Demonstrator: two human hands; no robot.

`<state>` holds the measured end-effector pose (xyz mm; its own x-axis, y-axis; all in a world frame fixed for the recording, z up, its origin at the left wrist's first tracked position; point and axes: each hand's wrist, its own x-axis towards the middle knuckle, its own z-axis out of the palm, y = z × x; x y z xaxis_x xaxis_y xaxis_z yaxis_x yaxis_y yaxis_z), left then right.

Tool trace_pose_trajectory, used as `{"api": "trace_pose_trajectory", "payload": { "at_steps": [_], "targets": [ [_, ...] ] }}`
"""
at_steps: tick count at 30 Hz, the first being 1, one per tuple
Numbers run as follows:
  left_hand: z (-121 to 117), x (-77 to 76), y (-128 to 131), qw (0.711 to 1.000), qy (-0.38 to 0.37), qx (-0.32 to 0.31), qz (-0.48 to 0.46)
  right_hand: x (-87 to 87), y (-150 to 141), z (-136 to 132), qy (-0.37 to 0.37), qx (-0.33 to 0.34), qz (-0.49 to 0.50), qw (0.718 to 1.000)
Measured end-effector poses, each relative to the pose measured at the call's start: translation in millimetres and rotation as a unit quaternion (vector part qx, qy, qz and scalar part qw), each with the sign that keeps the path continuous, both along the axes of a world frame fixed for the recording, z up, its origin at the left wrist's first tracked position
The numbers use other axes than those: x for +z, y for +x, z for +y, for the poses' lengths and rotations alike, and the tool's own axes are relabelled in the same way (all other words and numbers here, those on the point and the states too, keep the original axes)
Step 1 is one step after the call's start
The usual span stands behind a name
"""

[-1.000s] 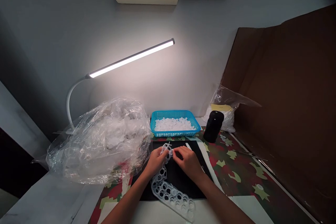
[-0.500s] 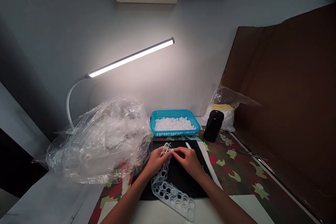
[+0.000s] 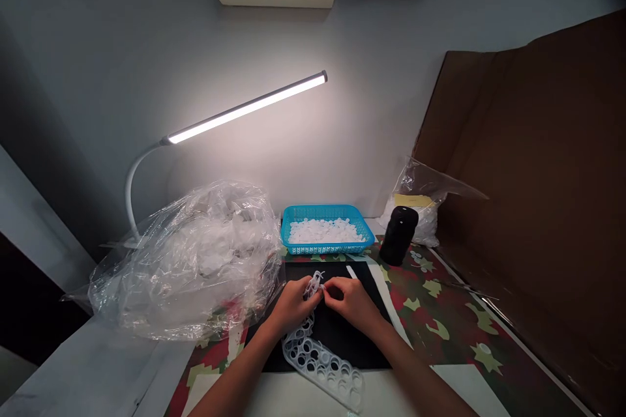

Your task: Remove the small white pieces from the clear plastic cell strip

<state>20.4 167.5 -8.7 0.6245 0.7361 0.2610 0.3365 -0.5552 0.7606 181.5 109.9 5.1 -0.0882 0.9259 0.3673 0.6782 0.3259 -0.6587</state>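
A translucent plastic strip with rows of round holes runs from the table's near edge up to my hands. Its far end is bent upward, and my left hand is closed around it. My right hand pinches at the strip's edge, thumb and forefinger meeting close to my left thumb. Whatever small piece lies between those right fingertips is mostly hidden. Under both hands lies a black mat.
Behind the mat stands a blue basket of small white discs. A large clear plastic bag fills the left side. To the right are a black bottle, a bag of white pieces and a cardboard sheet. A lit lamp hangs above.
My left thumb has moved closer to the right fingertips, and both hands have shifted slightly toward me. The strip's upper end looks more bunched in my left hand.
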Motion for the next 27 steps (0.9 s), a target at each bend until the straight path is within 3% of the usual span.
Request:
{"api": "trace_pose_trajectory", "payload": {
  "at_steps": [3,7,10,15,18,21,27],
  "targets": [
    [0.4,0.2,0.5,0.999,0.045,0.008,0.020,-2.7,-1.2,1.0,0.009,-0.008,-0.017,1.000],
    [2.3,1.1,1.3,1.000,0.029,0.002,0.009,-2.6,-2.8,2.2,0.015,-0.007,-0.009,1.000],
    [5.0,0.0,0.7,1.000,-0.014,0.001,0.001,-1.4,-0.4,4.9,0.016,-0.022,0.020,0.999],
    [9.9,-2.6,-0.8,0.996,-0.083,-0.008,-0.024,0.6,20.8,10.8,0.050,-0.121,0.052,0.990],
    [10.2,-2.0,-2.1,0.993,-0.109,-0.012,-0.041,3.7,43.3,12.1,0.118,-0.195,0.039,0.973],
    [10.0,-0.9,-2.9,0.990,-0.124,-0.017,-0.070,9.6,65.3,16.3,0.219,-0.273,0.006,0.937],
    [15.4,0.9,-1.1,0.951,-0.250,-0.052,-0.176,22.4,84.8,54.7,0.243,-0.244,-0.119,0.931]
  ]
}}
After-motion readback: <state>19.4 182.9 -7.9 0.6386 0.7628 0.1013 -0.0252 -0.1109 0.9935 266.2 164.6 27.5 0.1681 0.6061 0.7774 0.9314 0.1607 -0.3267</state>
